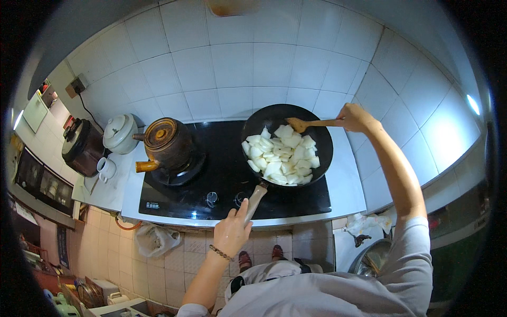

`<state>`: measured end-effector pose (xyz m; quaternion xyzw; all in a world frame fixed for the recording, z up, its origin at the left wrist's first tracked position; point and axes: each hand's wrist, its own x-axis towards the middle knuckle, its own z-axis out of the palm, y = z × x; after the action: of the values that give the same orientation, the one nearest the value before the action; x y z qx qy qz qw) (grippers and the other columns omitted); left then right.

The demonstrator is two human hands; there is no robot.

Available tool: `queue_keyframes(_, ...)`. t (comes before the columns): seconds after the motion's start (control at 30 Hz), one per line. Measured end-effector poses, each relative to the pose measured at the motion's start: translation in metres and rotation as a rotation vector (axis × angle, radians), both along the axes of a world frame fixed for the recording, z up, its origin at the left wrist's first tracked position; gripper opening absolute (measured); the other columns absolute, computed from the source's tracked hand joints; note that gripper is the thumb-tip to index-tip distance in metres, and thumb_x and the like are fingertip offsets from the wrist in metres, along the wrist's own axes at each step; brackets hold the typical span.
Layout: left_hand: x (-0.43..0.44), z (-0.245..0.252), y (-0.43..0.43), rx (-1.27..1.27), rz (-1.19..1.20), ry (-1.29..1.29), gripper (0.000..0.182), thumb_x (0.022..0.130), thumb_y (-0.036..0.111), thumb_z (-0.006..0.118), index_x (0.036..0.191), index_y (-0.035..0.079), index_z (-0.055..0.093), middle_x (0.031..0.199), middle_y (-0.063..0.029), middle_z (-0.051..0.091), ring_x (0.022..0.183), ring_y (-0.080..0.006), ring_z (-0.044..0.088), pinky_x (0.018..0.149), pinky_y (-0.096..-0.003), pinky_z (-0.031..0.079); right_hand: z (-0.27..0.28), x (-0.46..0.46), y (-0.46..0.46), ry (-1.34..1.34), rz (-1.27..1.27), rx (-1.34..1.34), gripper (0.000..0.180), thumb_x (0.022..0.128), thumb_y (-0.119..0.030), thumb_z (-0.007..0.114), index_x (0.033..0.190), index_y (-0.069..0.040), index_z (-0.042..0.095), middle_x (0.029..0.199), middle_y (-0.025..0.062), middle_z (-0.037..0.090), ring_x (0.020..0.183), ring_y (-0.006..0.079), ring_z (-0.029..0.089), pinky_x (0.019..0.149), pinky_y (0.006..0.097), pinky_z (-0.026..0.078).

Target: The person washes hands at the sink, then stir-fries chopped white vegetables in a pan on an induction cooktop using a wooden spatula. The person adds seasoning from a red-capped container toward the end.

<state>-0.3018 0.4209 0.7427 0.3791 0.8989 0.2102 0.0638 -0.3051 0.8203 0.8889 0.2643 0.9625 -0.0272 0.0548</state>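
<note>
On the right side of a black glass gas hob sits a dark wok, filled with pale white vegetable slices. My left hand grips the wok's light handle, which points toward me. A wooden spatula is held by its end in my right hand, above the wok's far right rim. The spatula's head rests against the far edge of the slices. What kind of vegetable it is cannot be told for certain.
A brown clay pot with a side handle stands on the left burner. Further left are a white lidded pot, a white mug and a dark electric cooker. Tiled walls border the hob. A plastic bag lies below the counter.
</note>
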Motion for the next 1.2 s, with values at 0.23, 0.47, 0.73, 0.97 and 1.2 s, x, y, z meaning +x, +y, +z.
queue_keyframes(0.23,0.001,0.000,-0.002,0.001,0.010,0.034,0.064,0.081,0.020,0.067,0.137,0.006,0.040,0.089,-0.0176,0.060,0.068,-0.0338,0.064,0.058,-0.0403,0.054,0.008,-0.005,-0.061,-0.067,0.374,-0.035,0.018,0.086,-0.023,0.061,0.091,-0.011,0.073,0.079,0.0096,0.070,0.073,0.0245,0.067,0.066,0.0384,0.053)
queue_keyframes(0.47,0.001,-0.002,-0.004,0.009,0.022,0.032,0.064,0.081,0.020,0.067,0.137,0.005,0.041,0.088,-0.0176,0.060,0.067,-0.0329,0.065,0.057,-0.0390,0.054,0.085,0.061,-0.092,-0.097,0.419,0.113,0.017,0.085,-0.022,0.066,0.094,-0.011,0.073,0.081,0.0074,0.071,0.069,0.0191,0.067,0.060,0.0331,0.052)
queue_keyframes(0.73,0.002,-0.001,0.000,0.027,-0.010,0.052,0.064,0.081,0.020,0.067,0.137,0.006,0.040,0.087,-0.0172,0.059,0.066,-0.0333,0.064,0.057,-0.0406,0.054,-0.041,0.039,-0.084,0.002,0.369,0.322,0.018,0.085,-0.020,0.060,0.078,-0.005,0.067,0.076,0.0164,0.068,0.073,0.0314,0.069,0.064,0.0386,0.055)
queue_keyframes(0.97,0.004,-0.003,-0.003,0.038,0.026,0.030,0.064,0.081,0.020,0.066,0.137,0.007,0.040,0.087,-0.0172,0.059,0.066,-0.0337,0.064,0.056,-0.0402,0.054,-0.010,0.022,-0.062,0.171,0.111,0.158,0.022,0.088,-0.023,0.059,0.082,-0.004,0.070,0.073,0.0169,0.067,0.069,0.0333,0.068,0.064,0.0407,0.055)
queue_keyframes(1.2,0.002,-0.001,0.001,0.028,-0.009,0.054,0.065,0.081,0.021,0.066,0.138,0.007,0.039,0.088,-0.0171,0.059,0.066,-0.0336,0.064,0.056,-0.0397,0.054,-0.054,-0.001,-0.058,0.173,0.266,0.140,0.022,0.087,-0.026,0.060,0.088,-0.006,0.070,0.080,0.0159,0.068,0.075,0.0357,0.067,0.066,0.0445,0.055)
